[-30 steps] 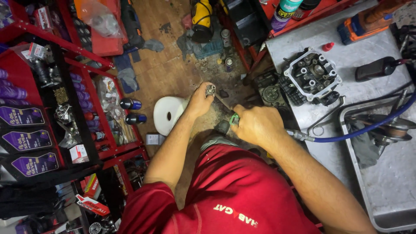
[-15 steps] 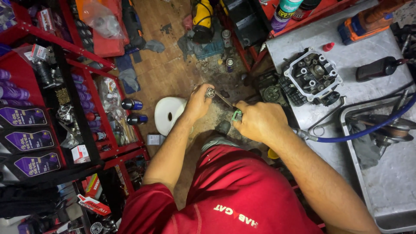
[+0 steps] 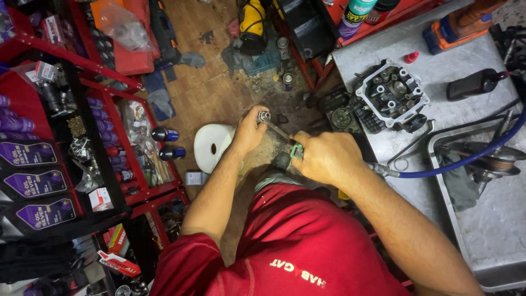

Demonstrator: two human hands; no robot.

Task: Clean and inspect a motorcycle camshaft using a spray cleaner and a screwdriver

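Left hand [image 3: 249, 131]: closed around small round metal part [image 3: 264, 115], frame centre.
Right hand [image 3: 326, 158]: fist gripping green-handled tool [image 3: 296, 151], tip at the part.
Progress: work looks underway; cylinder head [image 3: 392, 93] sits untouched upper right.

The left hand [image 3: 247, 133] holds a small metal part [image 3: 264, 116]; the right hand [image 3: 327, 159] grips an air blow gun [image 3: 296, 150] with a blue hose [image 3: 466, 161].

Cylinder head [image 3: 392, 94] on metal bench [image 3: 493, 219]

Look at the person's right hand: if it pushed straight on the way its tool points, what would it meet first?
Most likely the small metal part pinched in the left hand: the right hand aims its thin nozzle up-left at it. Depth is hard to judge from above.
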